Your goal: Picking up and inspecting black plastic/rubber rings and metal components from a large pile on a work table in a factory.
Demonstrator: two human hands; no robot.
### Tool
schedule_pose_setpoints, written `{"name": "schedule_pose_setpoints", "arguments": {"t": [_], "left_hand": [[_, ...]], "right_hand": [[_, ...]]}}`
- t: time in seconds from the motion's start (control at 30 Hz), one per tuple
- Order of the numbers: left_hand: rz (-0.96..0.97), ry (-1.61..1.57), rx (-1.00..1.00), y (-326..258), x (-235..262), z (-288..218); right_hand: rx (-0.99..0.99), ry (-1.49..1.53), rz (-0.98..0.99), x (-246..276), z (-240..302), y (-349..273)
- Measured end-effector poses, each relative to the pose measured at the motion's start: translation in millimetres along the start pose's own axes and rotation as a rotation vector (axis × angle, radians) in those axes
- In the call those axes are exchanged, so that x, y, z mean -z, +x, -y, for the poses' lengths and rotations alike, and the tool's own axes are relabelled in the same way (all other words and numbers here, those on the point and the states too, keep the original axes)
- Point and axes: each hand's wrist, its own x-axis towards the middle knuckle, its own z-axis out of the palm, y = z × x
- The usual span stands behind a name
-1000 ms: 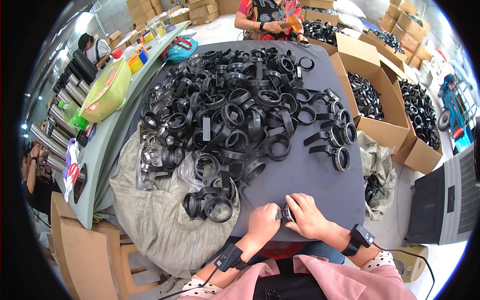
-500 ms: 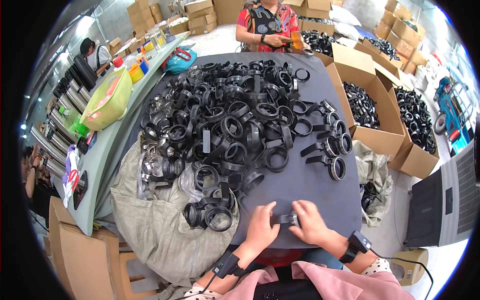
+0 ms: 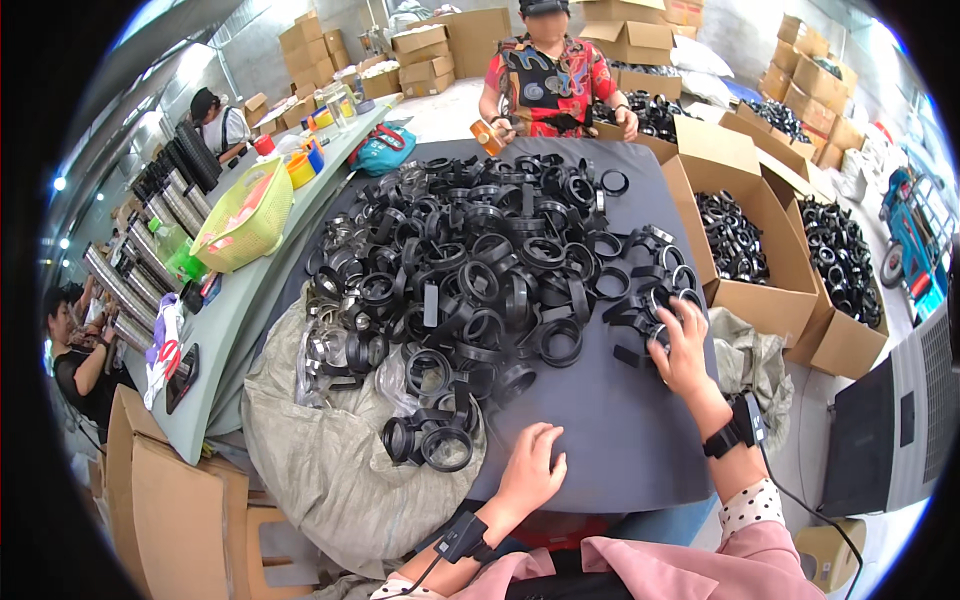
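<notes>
At the table's right side, my right hand (image 3: 685, 350) reaches over a cluster of black ring-shaped clamps (image 3: 660, 298), some with flat tabs. Its fingers and thumb are spread apart, partly hiding the clamps beneath; no grip on one shows. Near the front edge, my left hand (image 3: 533, 465) rests low with fingers loosely bent, thumb apart and nothing in it. A large heap of similar black ring clamps (image 3: 480, 275) fills the table's middle and back. The nearest clamp (image 3: 446, 449) to my left hand lies on a woven sack, left of it.
The grey tabletop (image 3: 610, 430) stretches between my hands. A pale woven sack (image 3: 340, 460) drapes over its left edge. Open cartons (image 3: 765, 300) with black rings stand at right. Across the table, a person holds an orange-headed tool (image 3: 487, 137). A green basket (image 3: 243, 222) sits on the left bench.
My hands have parted: the right has gone forward and right to the clamp cluster, no longer holding a clamp between both hands. The person opposite has moved the orange-headed tool leftward.
</notes>
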Motion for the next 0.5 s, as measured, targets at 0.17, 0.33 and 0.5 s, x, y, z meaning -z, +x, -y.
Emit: {"name": "schedule_pose_setpoints", "arguments": {"t": [0.17, 0.33, 0.5], "left_hand": [[0.020, 0.012, -0.013, 9, -1, -3], [0.032, -0.027, 0.025, 4, 2, -2], [0.027, -0.058, 0.004, 7, 3, -4]], "right_hand": [[-0.103, -0.203, 0.347, -62, -23, 100], [-0.231, -0.213, 0.859, -124, -37, 139], [-0.063, -0.160, 0.734, -133, -61, 127]]}}
